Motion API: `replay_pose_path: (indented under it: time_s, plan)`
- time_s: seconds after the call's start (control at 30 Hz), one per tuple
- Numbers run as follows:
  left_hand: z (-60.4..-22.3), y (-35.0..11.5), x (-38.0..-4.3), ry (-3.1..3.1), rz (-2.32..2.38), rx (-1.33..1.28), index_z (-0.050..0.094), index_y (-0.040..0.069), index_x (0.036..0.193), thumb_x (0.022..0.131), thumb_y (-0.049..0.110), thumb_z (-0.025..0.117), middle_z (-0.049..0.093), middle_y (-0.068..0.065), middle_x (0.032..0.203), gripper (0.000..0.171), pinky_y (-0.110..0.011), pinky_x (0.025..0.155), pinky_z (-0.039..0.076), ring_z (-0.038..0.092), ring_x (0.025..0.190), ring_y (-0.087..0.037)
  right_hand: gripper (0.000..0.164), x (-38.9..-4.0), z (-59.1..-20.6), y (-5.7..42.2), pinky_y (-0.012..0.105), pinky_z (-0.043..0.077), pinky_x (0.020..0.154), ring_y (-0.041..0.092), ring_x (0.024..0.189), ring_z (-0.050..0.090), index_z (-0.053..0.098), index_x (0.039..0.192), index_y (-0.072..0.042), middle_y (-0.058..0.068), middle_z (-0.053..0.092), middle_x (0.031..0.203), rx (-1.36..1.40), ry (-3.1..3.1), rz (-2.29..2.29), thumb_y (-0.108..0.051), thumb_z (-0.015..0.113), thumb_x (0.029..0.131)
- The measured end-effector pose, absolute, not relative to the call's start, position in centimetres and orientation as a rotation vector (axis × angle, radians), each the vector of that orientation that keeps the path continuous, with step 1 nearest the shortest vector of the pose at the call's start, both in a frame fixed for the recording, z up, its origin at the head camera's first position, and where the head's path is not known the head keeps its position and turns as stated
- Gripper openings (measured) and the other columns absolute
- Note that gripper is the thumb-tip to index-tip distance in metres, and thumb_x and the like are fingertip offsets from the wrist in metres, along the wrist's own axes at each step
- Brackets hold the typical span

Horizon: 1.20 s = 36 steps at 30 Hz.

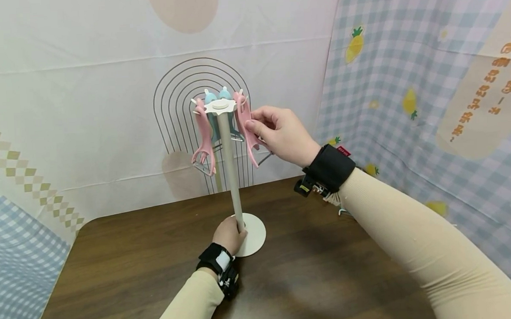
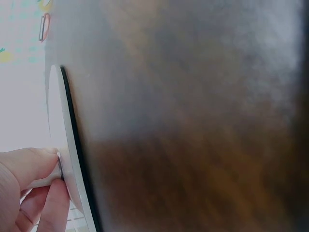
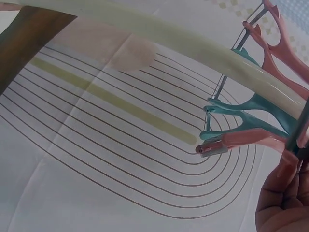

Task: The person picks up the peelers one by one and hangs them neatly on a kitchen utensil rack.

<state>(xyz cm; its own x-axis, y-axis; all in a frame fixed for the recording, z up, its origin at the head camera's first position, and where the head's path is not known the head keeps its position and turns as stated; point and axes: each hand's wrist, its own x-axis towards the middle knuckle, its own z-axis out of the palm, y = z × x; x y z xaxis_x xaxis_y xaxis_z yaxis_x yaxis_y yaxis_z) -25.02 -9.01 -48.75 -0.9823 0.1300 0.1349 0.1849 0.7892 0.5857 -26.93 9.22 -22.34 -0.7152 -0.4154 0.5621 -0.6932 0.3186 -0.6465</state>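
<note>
A white stand [image 1: 232, 179] rises from a round base [image 1: 254, 235], with a notched, hooked top. Low on its pole, just above the base, my left hand [image 1: 229, 234] grips it; the left wrist view shows thumb and fingers [image 2: 54, 205] around the pole's foot. Near the top, my right hand [image 1: 285, 134] pinches the handle of a pink peeler [image 1: 246, 126] hanging on the right side. Another pink peeler [image 1: 204, 133] hangs on the left. Two teal peelers [image 3: 241, 116] hang at the back, partly hidden by the pole in the head view.
The stand is on a brown wooden table [image 1: 149, 269]. A patterned white cloth [image 1: 108, 113] hangs behind it, and a checked cloth [image 1: 389, 77] is on the right. Behind my right forearm, a small light-blue object [image 1: 345, 212] shows only partly on the table.
</note>
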Motion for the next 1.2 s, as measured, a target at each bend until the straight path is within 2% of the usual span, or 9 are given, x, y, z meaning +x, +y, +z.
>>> replay_pose_path:
  time_s: [0.17,0.3,0.43,0.7,0.83,1.0,1.07,1.2]
  plan:
    - [-48.7,-9.1,-25.0,-2.891,-0.971,-0.251,0.063,0.007,0.085,0.085,0.01,0.071,0.06,-0.004,0.076,0.008,-0.038,0.066,0.05,0.06,0.07,-0.02,0.018,-27.0,-22.9,9.2,0.025,0.041,0.055,0.024,0.066,0.057,0.066,0.109,-0.003,0.006,0.068,0.089,0.963,-2.323,1.331,-0.014,0.062,0.095]
    - [-48.4,-9.1,-24.8,-2.899,-0.975,-0.256,0.064,0.006,0.086,0.085,0.01,0.071,0.06,-0.005,0.077,0.009,-0.039,0.066,0.05,0.061,0.072,-0.021,0.019,-26.9,-23.2,9.4,0.026,0.044,0.063,0.018,0.076,0.06,0.065,0.109,-0.002,0.006,0.068,0.092,0.944,-2.352,1.304,-0.013,0.063,0.095]
    - [-48.4,-8.9,-24.8,-2.905,-0.98,-0.242,0.064,0.006,0.087,0.085,0.01,0.072,0.061,-0.006,0.078,0.009,-0.039,0.067,0.051,0.062,0.073,-0.022,0.019,-27.9,-24.2,10.6,0.028,0.045,0.065,0.015,0.078,0.06,0.066,0.107,-0.006,0.002,0.067,0.09,0.94,-2.364,1.293,-0.021,0.065,0.094]
    - [-49.0,-9.0,-25.2,-2.872,-0.955,-0.275,0.064,0.006,0.087,0.085,0.011,0.072,0.059,-0.005,0.079,0.009,-0.039,0.068,0.05,0.061,0.073,-0.021,0.024,-29.8,-26.8,14.2,0.033,0.045,0.07,0.016,0.081,0.058,0.066,0.108,-0.01,0.002,0.066,0.095,0.772,-2.544,1.189,-0.029,0.064,0.094]
    - [-49.1,-9.0,-25.2,-2.86,-0.939,-0.285,0.064,0.006,0.087,0.086,0.01,0.07,0.06,-0.006,0.081,0.007,-0.04,0.07,0.05,0.061,0.074,-0.021,0.035,-30.9,-28.9,16.7,0.039,0.046,0.08,0.023,0.093,0.058,0.06,0.12,-0.008,0.008,0.062,0.105,0.619,-2.718,1.138,-0.033,0.063,0.094]
    - [-49.1,-9.0,-25.1,-2.864,-0.926,-0.28,0.064,0.006,0.087,0.086,0.009,0.069,0.061,-0.007,0.083,0.006,-0.04,0.071,0.05,0.061,0.076,-0.022,0.06,-32.3,-32.2,21.0,0.048,0.044,0.091,0.036,0.114,0.052,0.038,0.142,-0.002,0.022,0.05,0.126,0.486,-2.971,1.101,-0.034,0.06,0.096]
    - [-49.0,-9.0,-25.0,-2.868,-0.923,-0.273,0.064,0.006,0.087,0.086,0.009,0.069,0.061,-0.007,0.083,0.006,-0.04,0.071,0.05,0.062,0.077,-0.022,0.066,-32.7,-33.6,22.6,0.05,0.043,0.092,0.04,0.117,0.049,0.032,0.144,0.001,0.027,0.047,0.13,0.425,-3.062,1.047,-0.036,0.059,0.096]
    - [-48.8,-8.9,-24.8,-2.875,-0.926,-0.265,0.064,0.006,0.087,0.086,0.009,0.07,0.062,-0.007,0.083,0.006,-0.04,0.072,0.05,0.063,0.078,-0.023,0.073,-33.5,-36.2,25.5,0.052,0.041,0.093,0.045,0.118,0.047,0.031,0.142,0.009,0.034,0.045,0.131,0.325,-3.192,0.891,-0.039,0.058,0.096]
